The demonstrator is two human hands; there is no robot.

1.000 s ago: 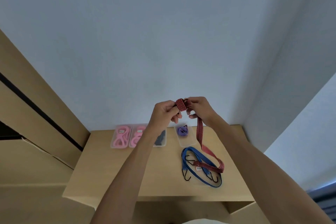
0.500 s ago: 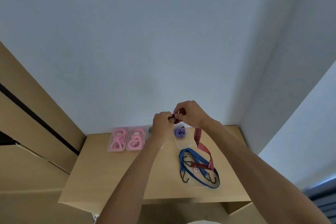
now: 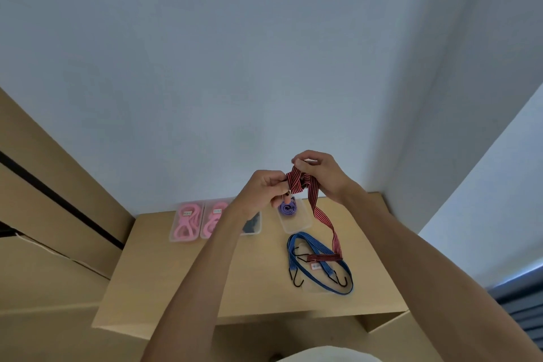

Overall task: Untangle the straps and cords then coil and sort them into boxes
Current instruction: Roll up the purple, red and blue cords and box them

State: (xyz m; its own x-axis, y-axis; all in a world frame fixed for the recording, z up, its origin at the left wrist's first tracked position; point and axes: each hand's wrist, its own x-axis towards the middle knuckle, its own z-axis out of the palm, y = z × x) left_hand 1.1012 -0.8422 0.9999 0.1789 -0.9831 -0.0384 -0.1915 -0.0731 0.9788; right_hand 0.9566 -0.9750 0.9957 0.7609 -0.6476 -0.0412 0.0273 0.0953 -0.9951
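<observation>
A red-and-black striped strap (image 3: 318, 213) is held up above the table. My left hand (image 3: 264, 189) grips its wound upper end, and my right hand (image 3: 320, 173) pinches a turn of it just beside. Its free tail hangs down and ends on a blue strap with black hooks (image 3: 320, 266) lying on the table. A purple coiled cord (image 3: 287, 207) sits in a clear box (image 3: 298, 223). Two clear boxes hold pink cords (image 3: 186, 222) (image 3: 216, 219). A fourth box with something dark (image 3: 252, 225) is partly hidden by my left forearm.
The wooden table (image 3: 182, 279) stands in a corner against a pale wall. Wooden panels rise at the left. A lower wooden surface lies beyond the table's front edge, at the bottom right.
My hands have wrapped another turn of the red strap, and my right hand now sits higher. The hanging tail is shorter and straighter. The camera has shifted slightly.
</observation>
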